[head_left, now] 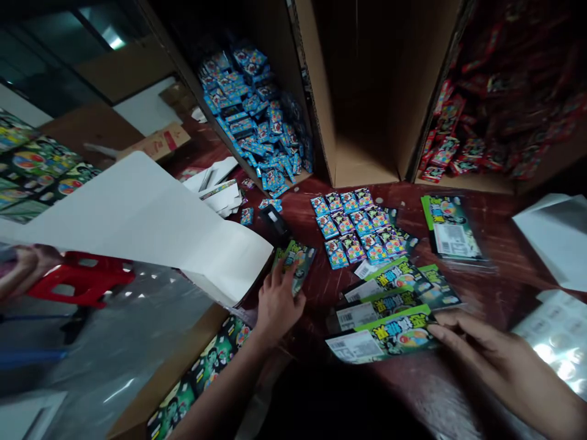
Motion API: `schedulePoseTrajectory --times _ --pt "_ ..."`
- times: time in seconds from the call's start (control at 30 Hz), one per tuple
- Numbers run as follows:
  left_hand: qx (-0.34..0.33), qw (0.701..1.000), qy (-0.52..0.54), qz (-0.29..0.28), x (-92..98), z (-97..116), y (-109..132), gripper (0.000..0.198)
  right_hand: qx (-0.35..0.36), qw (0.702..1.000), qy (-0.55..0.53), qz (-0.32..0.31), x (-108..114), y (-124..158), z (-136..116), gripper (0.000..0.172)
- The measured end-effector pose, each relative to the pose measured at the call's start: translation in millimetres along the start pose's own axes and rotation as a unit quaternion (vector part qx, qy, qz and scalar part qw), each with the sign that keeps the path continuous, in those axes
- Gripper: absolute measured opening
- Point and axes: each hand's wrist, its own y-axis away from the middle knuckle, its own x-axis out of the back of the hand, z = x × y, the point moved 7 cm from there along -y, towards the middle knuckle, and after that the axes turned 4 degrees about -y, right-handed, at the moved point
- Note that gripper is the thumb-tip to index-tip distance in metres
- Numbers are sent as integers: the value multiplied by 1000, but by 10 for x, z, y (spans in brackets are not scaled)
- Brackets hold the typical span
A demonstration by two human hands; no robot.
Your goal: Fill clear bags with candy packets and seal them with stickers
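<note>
- Head view, centre right: the right hand [495, 360] pinches the right end of a long green packet [403, 333], thumb and fingers clamped on it, low over the dark red counter [499, 220].
- Head view, centre: the left hand [279, 305] lies with its fingers across a smaller-looking green box [302, 260]; I cannot tell whether they grip it.
- Between and beyond the hands, small blue and purple sachets [362, 223] lie in three rows of four.
- Behind, open cardboard cartons hold blue packets [257, 116] at left and red packets [449, 150] at right.
</note>
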Motion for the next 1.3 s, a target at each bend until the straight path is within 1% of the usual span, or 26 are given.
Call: schedulePoseTrajectory --times 0.07,0.13,0.2,0.3,0.37,0.47,0.5,0.57,0.63,0.67,0.7,0.73,0.77,0.8,0.83,0.87,0.9,0.93,0.97,1.0,1.03,1.1,1.13,1.17,1.23,1.3 --pt "4 1000 -4 8 9 -196 1 67 -23 1000 5 -21 -50 -40 56 37" --pt "-5 1000 -10 17 20 -294 7 66 -54 997 8 -52 -103 -80 114 36" --pt "-14 999 -22 24 36 -296 17 63 -74 994 10 -78 -129 -131 113 34" --pt "-5 998 -60 23 70 -236 36 60 -84 989 25 -120 -110 -226 -1 30" --pt "4 996 -84 6 72 -232 48 63 -79 985 44 -150 -52 -282 -109 30" --pt "13 995 -91 -28 43 -330 47 69 -66 978 58 -190 62 -336 -238 31" --pt "14 996 -83 -28 56 -363 34 71 -63 976 55 -202 90 -350 -267 31" --pt "19 999 -43 5 165 -371 -23 76 -53 974 41 -217 115 -398 -323 31" --pt "-6 997 66 30 323 -199 -112 79 -29 974 34 -221 98 -489 -410 29" --pt "-36 988 152 7 373 -25 -164 78 -12 975 39 -220 79 -549 -471 28" --pt "-85 962 254 -59 381 226 -204 77 5 975 48 -217 60 -612 -543 27" --pt "-140 906 364 -165 357 537 -204 74 22 975 60 -211 48 -675 -624 27" --pt "-188 825 447 -292 325 866 -146 74 36 975 70 -208 44 -727 -707 27" --pt "-216 737 500 -401 310 1154 -60 73 48 974 76 -208 49 -765 -786 28" --pt "-222 663 534 -476 304 1378 10 68 55 972 75 -215 62 -782 -851 29" --pt "-218 609 556 -523 292 1548 58 61 59 970 68 -228 78 -776 -894 31" --pt "-209 577 573 -542 269 1669 75 54 56 967 57 -242 98 -752 -906 33" --pt "-196 564 591 -542 237 1750 66 47 50 966 45 -250 121 -718 -890 34" --pt "-182 564 610 -527 201 1795 37 41 40 968 34 -244 148 -684 -843 34" --pt "-164 573 629 -499 162 1809 -9 37 28 977 26 -211 188 -663 -771 32" --pt "-140 591 646 -462 122 1793 -68 35 12 988 19 -150 239 -652 -685 29" --pt "-73 635 673 -372 48 1692 -193 33 -27 1000 -1 13 307 -609 -498 30" --pt "-42 652 683 -328 21 1629 -240 33 -52 996 -15 74 267 -572 -412 33" --pt "-18 663 689 -293 0 1575 -269 34 -78 991 -30 106 164 -539 -343 37" --pt "2 666 699 -261 -36 1514 -279 35 -120 987 -54 89 -180 -510 -281 35" --pt "-1 667 701 -253 -65 1483 -262 36 -143 986 -56 67 -493 -515 -298 31"
